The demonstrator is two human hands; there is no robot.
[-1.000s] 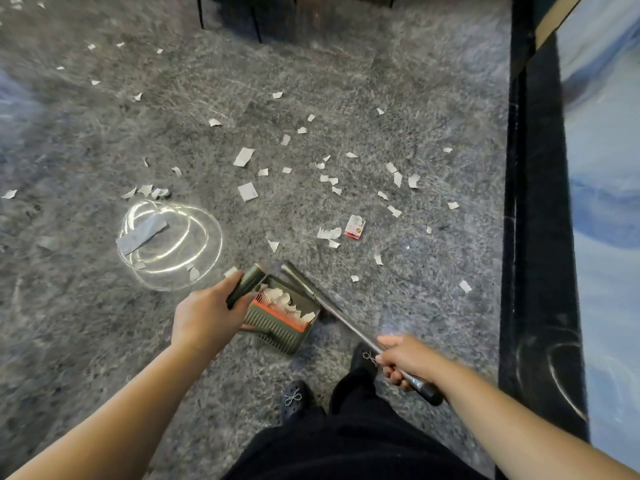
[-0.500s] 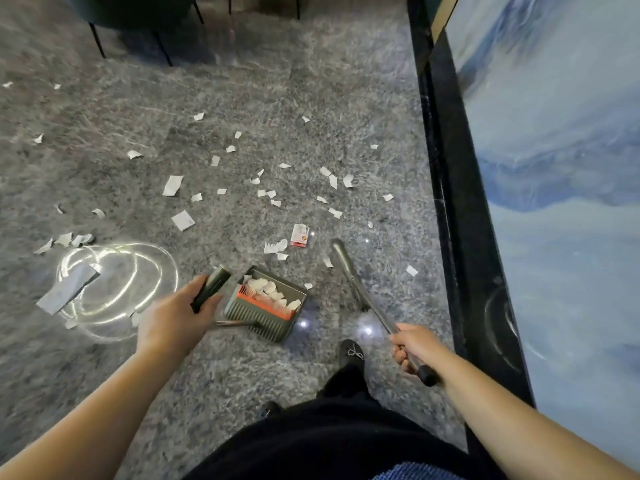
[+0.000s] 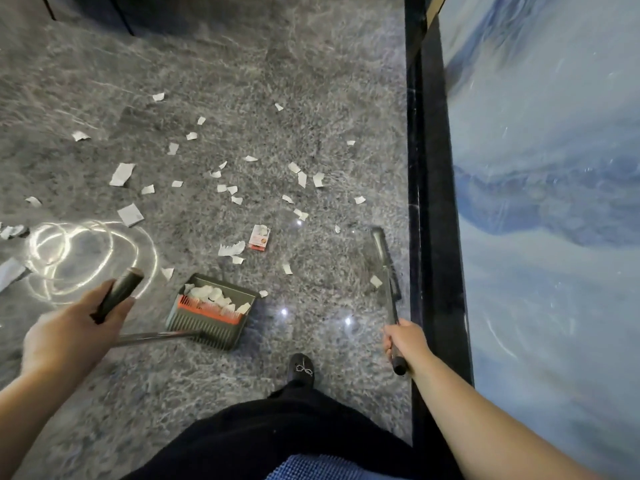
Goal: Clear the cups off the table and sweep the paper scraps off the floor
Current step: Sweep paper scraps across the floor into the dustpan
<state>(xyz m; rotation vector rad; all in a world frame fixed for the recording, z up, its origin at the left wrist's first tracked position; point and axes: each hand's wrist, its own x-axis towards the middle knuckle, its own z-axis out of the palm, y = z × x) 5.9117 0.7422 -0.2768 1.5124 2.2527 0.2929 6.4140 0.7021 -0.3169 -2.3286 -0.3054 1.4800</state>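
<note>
step: sweeping | left hand (image 3: 69,336) grips dustpan (image 3: 211,311) handle, pan lower centre, part-filled | right hand (image 3: 403,341) clamped on broom (image 3: 382,265), right by dark edge | paper scraps (image 3: 228,188) scattered centre | next, likely: drag broom left toward pan

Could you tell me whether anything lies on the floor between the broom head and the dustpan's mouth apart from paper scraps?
Nothing visible does. Between the broom head and the dustpan lie only bare floor and loose paper scraps.

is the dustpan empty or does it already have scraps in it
Partly filled: white paper scraps lie inside the dustpan, behind its orange comb, as it sits on the floor.
</note>
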